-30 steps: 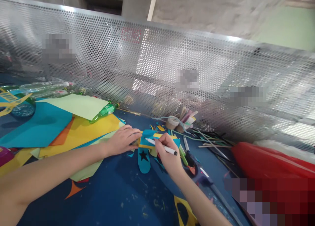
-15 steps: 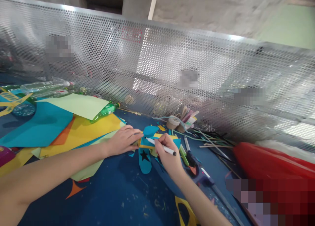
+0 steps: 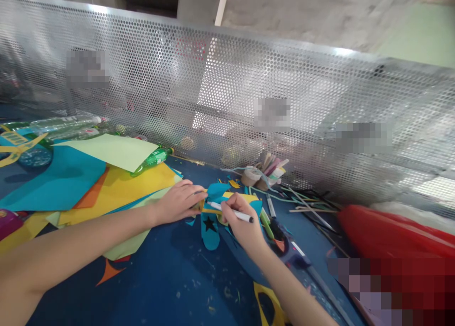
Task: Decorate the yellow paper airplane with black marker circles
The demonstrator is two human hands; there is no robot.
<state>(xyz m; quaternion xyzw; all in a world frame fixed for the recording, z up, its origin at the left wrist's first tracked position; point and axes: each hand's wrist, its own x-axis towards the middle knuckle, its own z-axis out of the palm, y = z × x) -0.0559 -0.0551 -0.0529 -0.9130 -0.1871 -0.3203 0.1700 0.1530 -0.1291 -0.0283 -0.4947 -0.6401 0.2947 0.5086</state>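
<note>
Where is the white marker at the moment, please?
In the head view, the white marker is just right of the lower centre, in the right hand, its tip over the blue-and-yellow paper craft.

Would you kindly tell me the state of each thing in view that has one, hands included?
Paper craft: between the hands, black star showing
White marker: slanted, tip at the craft; contact unclear
Left hand: touching the craft's left end
Right hand: gripping the marker
Green bottle: lying down, partly covered
Pale green sheet: partly over that bottle
Clear bottles: lying down
Orange scrap: cut to points
</note>
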